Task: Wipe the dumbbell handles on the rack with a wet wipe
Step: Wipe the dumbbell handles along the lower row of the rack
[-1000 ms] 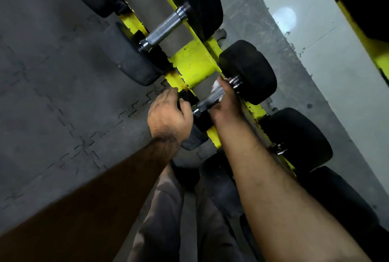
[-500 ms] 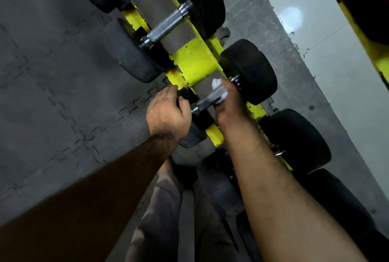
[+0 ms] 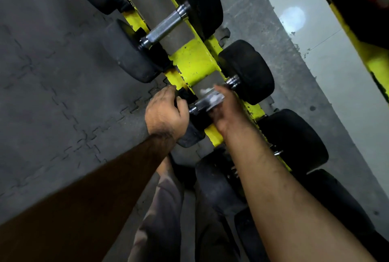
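Rack (image 3: 194, 63): yellow, chipped paint, run diagonally across the frame over a grey floor (image 3: 52, 97) of interlocking mats.
Dumbbell (image 3: 246, 72): black-headed, seated on the rack; its far head is fully seen, its near head is mostly covered by the left hand.
Handle (image 3: 202, 105): chrome, only a short length near the left end is exposed.
Wipe (image 3: 213, 98): white, crumpled, wrapped on the handle under the right fingers; slightly blurred.
Left hand (image 3: 165, 114): grip closed over the near head, knuckles upward.
Right hand (image 3: 226, 108): grip curled round the handle with the wipe pinched against the metal; the fingertips are hidden beneath.
Second dumbbell (image 3: 166, 25): placed one slot further up the rack, knurled handle bare and untouched.
Other dumbbells (image 3: 294, 139): seated lower on the rack, partly hidden by the right forearm.
Wall (image 3: 305, 36): pale, seen beyond the rack, with a round bright spot on it.
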